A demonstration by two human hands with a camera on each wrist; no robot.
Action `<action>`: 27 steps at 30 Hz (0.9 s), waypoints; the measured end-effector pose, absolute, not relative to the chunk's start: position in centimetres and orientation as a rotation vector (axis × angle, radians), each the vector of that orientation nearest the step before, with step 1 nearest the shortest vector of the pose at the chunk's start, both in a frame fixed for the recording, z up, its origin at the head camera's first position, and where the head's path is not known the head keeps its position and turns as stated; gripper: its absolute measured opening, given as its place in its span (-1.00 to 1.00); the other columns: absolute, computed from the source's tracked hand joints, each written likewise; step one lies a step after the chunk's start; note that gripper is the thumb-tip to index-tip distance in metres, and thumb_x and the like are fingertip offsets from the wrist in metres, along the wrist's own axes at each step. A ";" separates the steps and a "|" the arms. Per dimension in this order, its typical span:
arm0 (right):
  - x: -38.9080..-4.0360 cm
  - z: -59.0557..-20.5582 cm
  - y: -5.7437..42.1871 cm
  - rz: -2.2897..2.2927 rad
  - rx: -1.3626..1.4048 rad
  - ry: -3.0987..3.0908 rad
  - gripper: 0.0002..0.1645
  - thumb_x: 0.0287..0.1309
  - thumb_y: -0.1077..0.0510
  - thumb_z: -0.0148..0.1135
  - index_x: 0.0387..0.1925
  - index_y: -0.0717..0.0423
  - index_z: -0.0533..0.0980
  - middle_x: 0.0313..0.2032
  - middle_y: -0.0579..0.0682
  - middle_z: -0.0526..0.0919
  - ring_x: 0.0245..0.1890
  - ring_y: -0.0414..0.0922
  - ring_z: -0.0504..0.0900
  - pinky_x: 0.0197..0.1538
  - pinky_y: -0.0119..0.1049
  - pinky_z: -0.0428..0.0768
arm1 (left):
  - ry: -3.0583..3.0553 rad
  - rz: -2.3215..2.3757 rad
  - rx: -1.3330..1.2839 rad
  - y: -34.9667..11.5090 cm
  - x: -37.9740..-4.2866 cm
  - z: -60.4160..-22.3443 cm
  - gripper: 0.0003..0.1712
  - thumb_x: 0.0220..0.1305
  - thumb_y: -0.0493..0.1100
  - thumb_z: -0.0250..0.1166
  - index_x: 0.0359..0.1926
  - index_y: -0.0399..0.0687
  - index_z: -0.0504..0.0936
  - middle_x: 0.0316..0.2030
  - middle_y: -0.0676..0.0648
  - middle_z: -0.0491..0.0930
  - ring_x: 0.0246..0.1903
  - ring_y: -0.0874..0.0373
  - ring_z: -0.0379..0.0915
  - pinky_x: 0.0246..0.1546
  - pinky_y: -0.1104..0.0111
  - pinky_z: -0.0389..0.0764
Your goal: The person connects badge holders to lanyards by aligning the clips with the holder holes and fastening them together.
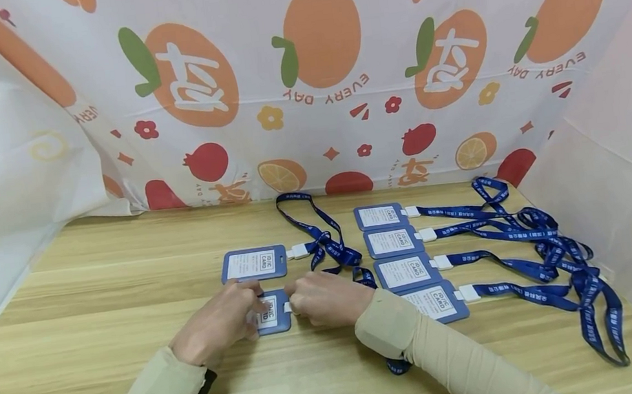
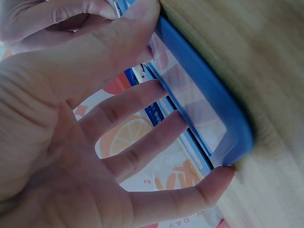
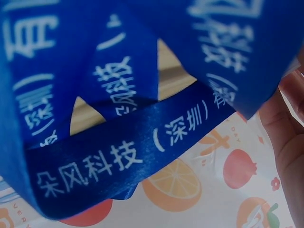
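A blue ID card holder (image 1: 285, 321) lies on the wooden table in front of me, partly covered by my left hand (image 1: 219, 318). In the left wrist view the thumb and fingers of that hand (image 2: 95, 118) hold the card holder (image 2: 204, 85) by its edges, the little finger at one corner. My right hand (image 1: 324, 297) pinches the white clip (image 1: 287, 307) at the holder's right end. Blue lanyard loops (image 3: 118, 161) with white lettering fill the right wrist view, hanging close by the right hand (image 3: 289, 123). The right fingertips are hidden there.
Just beyond lies another card holder (image 1: 242, 266) with its lanyard (image 1: 320, 229) bunched to the right. Several more holders (image 1: 394, 241) form a column at right, their lanyards (image 1: 557, 254) tangled toward the table's right side. A fruit-print cloth (image 1: 308, 126) hangs behind the table.
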State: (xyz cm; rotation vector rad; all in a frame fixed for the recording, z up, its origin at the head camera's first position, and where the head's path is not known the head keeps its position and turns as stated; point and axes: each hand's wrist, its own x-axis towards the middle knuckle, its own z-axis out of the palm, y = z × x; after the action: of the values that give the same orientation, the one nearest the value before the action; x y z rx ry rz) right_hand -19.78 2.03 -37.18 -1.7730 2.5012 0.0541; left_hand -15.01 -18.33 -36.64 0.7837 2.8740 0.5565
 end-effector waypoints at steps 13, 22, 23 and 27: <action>-19.8 -37.1 2.0 0.057 -1.779 2.497 -0.79 0.31 0.35 0.27 -0.17 0.11 0.77 -0.10 -0.05 0.74 -0.43 -0.36 0.55 -0.34 -0.71 0.43 | 2.871 0.534 0.772 -18.3 -15.1 -36.6 -0.61 -0.24 -0.40 0.65 -0.25 -0.22 0.83 -0.06 -0.21 0.65 -0.14 -0.13 0.57 -0.13 0.13 0.70; -19.8 -37.2 2.0 0.054 -1.782 2.497 -0.79 0.30 0.36 0.28 -0.16 0.11 0.77 -0.06 -0.04 0.74 -0.38 -0.35 0.60 -0.30 -0.70 0.46 | 2.875 0.535 0.807 -18.4 -15.1 -36.8 -0.61 -0.27 -0.41 0.66 -0.27 -0.22 0.83 -0.07 -0.24 0.66 -0.15 -0.15 0.61 -0.14 0.16 0.71; -19.8 -37.1 2.0 0.056 -1.782 2.498 -0.79 0.30 0.36 0.28 -0.16 0.11 0.77 -0.05 -0.05 0.74 -0.38 -0.35 0.60 -0.30 -0.70 0.46 | 2.876 0.536 0.815 -18.4 -15.1 -36.8 -0.61 -0.27 -0.41 0.66 -0.27 -0.23 0.83 -0.07 -0.24 0.66 -0.15 -0.14 0.61 -0.15 0.16 0.71; -19.8 -37.1 2.0 0.059 -1.779 2.504 -0.78 0.30 0.36 0.28 -0.17 0.11 0.77 -0.06 -0.05 0.74 -0.40 -0.35 0.58 -0.30 -0.69 0.46 | 2.882 0.530 0.834 -18.4 -15.1 -36.8 -0.62 -0.28 -0.42 0.65 -0.29 -0.22 0.83 -0.07 -0.25 0.66 -0.15 -0.16 0.61 -0.14 0.13 0.71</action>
State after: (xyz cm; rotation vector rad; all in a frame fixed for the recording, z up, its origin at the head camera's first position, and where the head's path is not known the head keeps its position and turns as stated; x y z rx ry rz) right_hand -19.79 2.02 -37.14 -1.7794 2.5044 0.0594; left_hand -15.09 -18.37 -36.79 0.8336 2.8822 0.5295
